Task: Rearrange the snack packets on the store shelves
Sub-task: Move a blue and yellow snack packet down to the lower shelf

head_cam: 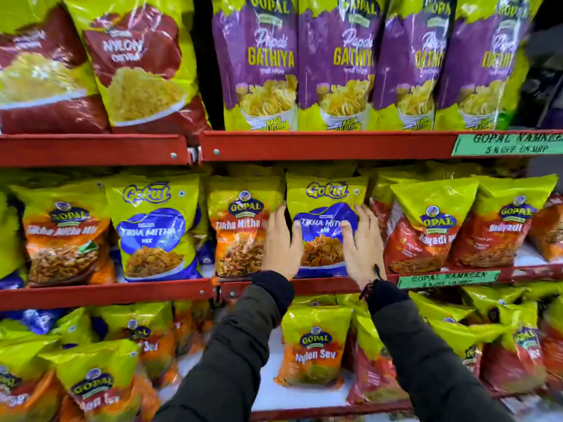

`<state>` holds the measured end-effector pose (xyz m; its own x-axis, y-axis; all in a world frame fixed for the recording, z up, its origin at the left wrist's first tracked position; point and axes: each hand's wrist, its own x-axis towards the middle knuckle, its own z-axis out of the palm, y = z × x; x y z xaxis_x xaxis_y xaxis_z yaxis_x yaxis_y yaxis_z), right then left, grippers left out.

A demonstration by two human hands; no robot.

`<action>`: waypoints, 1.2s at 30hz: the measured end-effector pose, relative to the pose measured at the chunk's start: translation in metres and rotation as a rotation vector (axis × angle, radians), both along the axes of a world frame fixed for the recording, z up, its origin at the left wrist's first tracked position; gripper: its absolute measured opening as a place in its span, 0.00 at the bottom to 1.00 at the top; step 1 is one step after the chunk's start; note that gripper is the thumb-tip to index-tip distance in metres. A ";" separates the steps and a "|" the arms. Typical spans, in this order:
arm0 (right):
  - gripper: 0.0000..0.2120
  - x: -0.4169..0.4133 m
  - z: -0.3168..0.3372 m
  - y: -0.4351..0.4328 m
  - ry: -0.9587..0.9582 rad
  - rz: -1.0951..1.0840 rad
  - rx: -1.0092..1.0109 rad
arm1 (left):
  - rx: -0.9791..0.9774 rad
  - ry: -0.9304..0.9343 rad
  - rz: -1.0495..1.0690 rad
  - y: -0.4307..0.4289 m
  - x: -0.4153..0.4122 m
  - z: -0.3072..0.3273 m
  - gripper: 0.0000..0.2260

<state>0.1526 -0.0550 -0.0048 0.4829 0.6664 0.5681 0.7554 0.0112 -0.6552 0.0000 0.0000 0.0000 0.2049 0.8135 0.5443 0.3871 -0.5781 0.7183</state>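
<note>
Now | both hands' fingers [297, 236] clasp upright Gokul packet [324, 205] | middle shelf [106, 292], among Gopal packets [240, 226]

Glossy plastic packets [324, 220] on painted red metal shelves [320, 146]; matt padded sleeves [231, 354]

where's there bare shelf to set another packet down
Bare white shelf floor on the bottom tier, left of the orange-and-yellow Nylon Sev packet. A dark gap splits the top row. The middle tier is packed edge to edge.
</note>
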 end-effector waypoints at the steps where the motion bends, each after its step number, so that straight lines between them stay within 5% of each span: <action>1: 0.25 0.010 -0.007 0.009 0.121 0.019 -0.009 | -0.115 -0.025 0.004 0.006 0.009 -0.006 0.24; 4: 0.26 0.025 -0.015 0.022 0.450 0.098 -0.101 | -0.391 -0.099 0.002 0.018 0.022 -0.014 0.25; 8: 0.30 0.036 -0.034 0.037 0.658 0.211 -0.212 | -0.539 -0.258 -0.066 0.028 0.035 -0.019 0.21; 18: 0.13 0.029 -0.014 0.010 0.463 0.240 0.141 | -0.390 -0.406 -0.146 0.009 0.029 -0.007 0.21; 24: 0.17 -0.001 -0.025 -0.031 0.441 0.224 0.177 | -0.369 -0.490 -0.114 -0.029 -0.006 -0.028 0.19; 36: 0.27 -0.122 -0.177 -0.062 0.675 0.410 -0.122 | -0.585 -0.395 0.243 -0.075 -0.174 -0.161 0.08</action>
